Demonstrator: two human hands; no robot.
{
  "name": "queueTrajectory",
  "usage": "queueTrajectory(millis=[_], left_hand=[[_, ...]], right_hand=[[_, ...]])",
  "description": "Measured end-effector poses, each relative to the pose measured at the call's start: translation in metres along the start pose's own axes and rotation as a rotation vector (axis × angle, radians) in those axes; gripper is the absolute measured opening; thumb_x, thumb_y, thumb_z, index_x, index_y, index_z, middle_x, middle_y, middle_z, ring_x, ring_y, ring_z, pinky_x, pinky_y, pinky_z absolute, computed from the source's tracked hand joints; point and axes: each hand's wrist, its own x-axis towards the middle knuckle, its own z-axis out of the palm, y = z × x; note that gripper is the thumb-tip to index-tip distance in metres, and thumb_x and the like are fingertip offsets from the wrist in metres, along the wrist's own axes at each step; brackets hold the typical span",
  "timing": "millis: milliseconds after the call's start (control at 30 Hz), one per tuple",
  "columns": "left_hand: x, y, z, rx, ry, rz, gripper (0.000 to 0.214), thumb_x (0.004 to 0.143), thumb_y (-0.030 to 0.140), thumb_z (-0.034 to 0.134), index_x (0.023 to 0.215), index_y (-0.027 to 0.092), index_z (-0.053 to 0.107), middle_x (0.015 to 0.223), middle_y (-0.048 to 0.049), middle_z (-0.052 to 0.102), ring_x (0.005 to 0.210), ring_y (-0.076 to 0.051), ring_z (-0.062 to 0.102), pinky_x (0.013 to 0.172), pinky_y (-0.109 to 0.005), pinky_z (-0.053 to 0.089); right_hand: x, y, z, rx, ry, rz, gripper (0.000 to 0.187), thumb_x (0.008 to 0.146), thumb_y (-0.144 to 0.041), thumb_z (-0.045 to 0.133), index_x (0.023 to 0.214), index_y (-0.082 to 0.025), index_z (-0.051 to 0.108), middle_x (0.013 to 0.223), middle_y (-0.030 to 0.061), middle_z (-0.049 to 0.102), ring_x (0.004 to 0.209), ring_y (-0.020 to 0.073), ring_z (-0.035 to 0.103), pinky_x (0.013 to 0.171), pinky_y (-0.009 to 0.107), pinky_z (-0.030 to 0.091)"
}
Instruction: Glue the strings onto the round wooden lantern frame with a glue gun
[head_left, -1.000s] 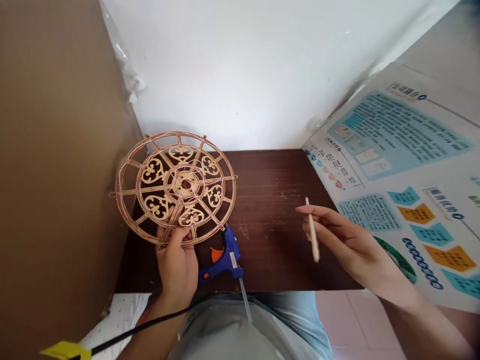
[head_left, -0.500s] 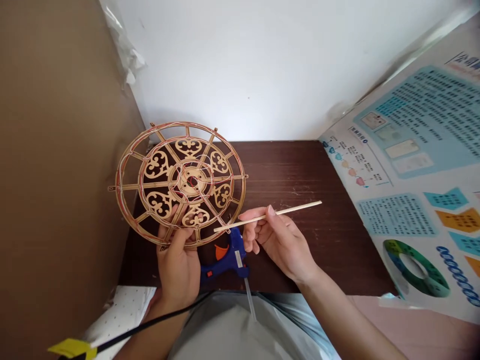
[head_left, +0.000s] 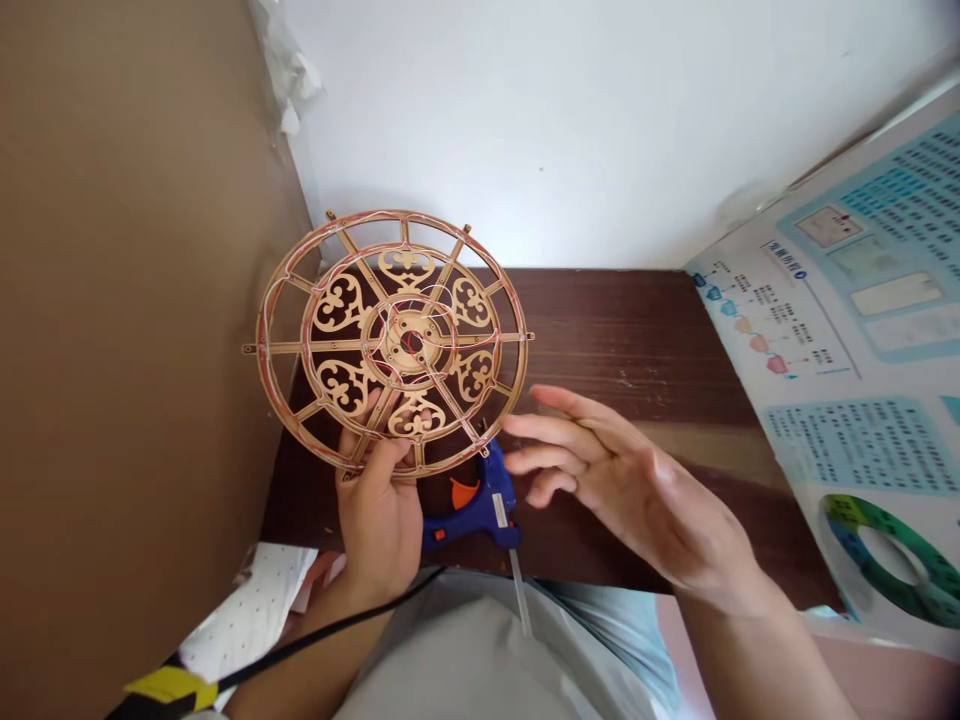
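My left hand (head_left: 381, 528) grips the lower rim of a round wooden wheel frame (head_left: 430, 343), thumb in front and fingers behind. The frame has spokes, scroll-cut ornaments and thin red and white wires running along its rings and hub. It is held tilted over the table. My right hand (head_left: 637, 485) is open beside the frame's lower right edge, fingers stretched out and slightly spread, with nothing visible in it. Between the hands, a blue glue gun (head_left: 476, 515) with an orange trigger lies partly beneath the frame, a clear glue stick (head_left: 519, 590) protruding from its back.
The dark brown wooden table (head_left: 622, 330) meets a white wall (head_left: 562, 130) behind. A brown panel (head_left: 135, 250) rises on the left, and a printed poster board (head_left: 832, 420) stands on the right. A black cable (head_left: 315, 635) crosses my left forearm.
The thin wooden stick has left my right hand's pinch and is out of sight. The right fingers have opened out. My left hand still holds the wheel frame, and the camera view has shifted slightly.
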Motion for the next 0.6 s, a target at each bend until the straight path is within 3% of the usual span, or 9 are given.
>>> queueTrajectory(millis=[33,100,167,233,367,467,600], left_hand=[[0.000,0.000,0.000,-0.001,-0.002,-0.001,0.051,0.074,0.010,0.081,0.121,0.030,0.080,0.137,0.0000,0.079,0.138,-0.025,0.067,0.114,-0.035,0.055],[-0.001,0.001,0.000,-0.003,0.004,-0.008,0.053,0.074,0.009,0.080,0.123,0.030,0.080,0.135,-0.0005,0.079,0.137,-0.026,0.068,0.114,-0.036,0.055],[-0.002,0.002,-0.001,-0.007,0.004,-0.013,0.055,0.074,0.009,0.080,0.125,0.030,0.079,0.134,-0.0008,0.080,0.136,-0.026,0.068,0.114,-0.037,0.056],[-0.003,0.003,0.000,-0.005,-0.004,-0.010,0.055,0.075,0.010,0.080,0.127,0.031,0.078,0.134,-0.0010,0.080,0.136,-0.026,0.069,0.115,-0.038,0.055],[-0.008,0.004,0.001,0.016,-0.028,-0.001,0.056,0.078,0.011,0.077,0.130,0.031,0.076,0.135,-0.0008,0.079,0.136,-0.026,0.068,0.118,-0.040,0.053],[-0.010,0.003,0.001,0.022,-0.051,0.002,0.056,0.078,0.011,0.076,0.130,0.031,0.076,0.135,-0.0011,0.079,0.137,-0.026,0.067,0.119,-0.040,0.052],[-0.011,0.002,0.000,0.012,-0.063,-0.007,0.056,0.079,0.011,0.076,0.131,0.031,0.075,0.134,-0.0013,0.079,0.138,-0.026,0.067,0.120,-0.042,0.052]], right_hand=[[-0.001,0.001,0.004,0.058,-0.020,-0.007,0.042,0.106,-0.053,0.070,0.143,-0.035,0.068,0.126,0.0079,0.081,0.101,0.0227,0.081,0.077,0.032,0.068],[-0.004,0.003,0.013,0.073,0.036,-0.042,0.022,0.110,-0.043,0.066,0.129,-0.035,0.074,0.095,0.0004,0.085,0.077,0.0142,0.078,0.067,0.022,0.062],[-0.007,0.007,0.023,-0.040,0.100,-0.092,0.032,0.117,-0.045,0.049,0.125,-0.032,0.078,0.071,-0.0023,0.077,0.058,0.0113,0.067,0.057,0.020,0.056],[-0.008,0.010,0.030,-0.250,0.114,-0.158,0.041,0.118,-0.046,0.044,0.129,-0.029,0.079,0.078,0.0012,0.078,0.066,0.0138,0.070,0.062,0.024,0.059],[0.000,0.013,0.035,-0.595,0.091,-0.309,0.026,0.114,-0.024,0.056,0.131,-0.024,0.076,0.106,0.0033,0.082,0.093,0.0145,0.077,0.083,0.025,0.062],[0.008,0.017,0.037,-0.710,-0.011,-0.388,0.021,0.110,-0.015,0.061,0.128,-0.018,0.073,0.112,0.0055,0.082,0.098,0.0145,0.077,0.091,0.023,0.061],[0.015,0.022,0.042,-0.747,-0.031,-0.407,0.019,0.112,-0.016,0.057,0.126,-0.019,0.070,0.111,0.0054,0.081,0.098,0.0152,0.077,0.091,0.024,0.061]])
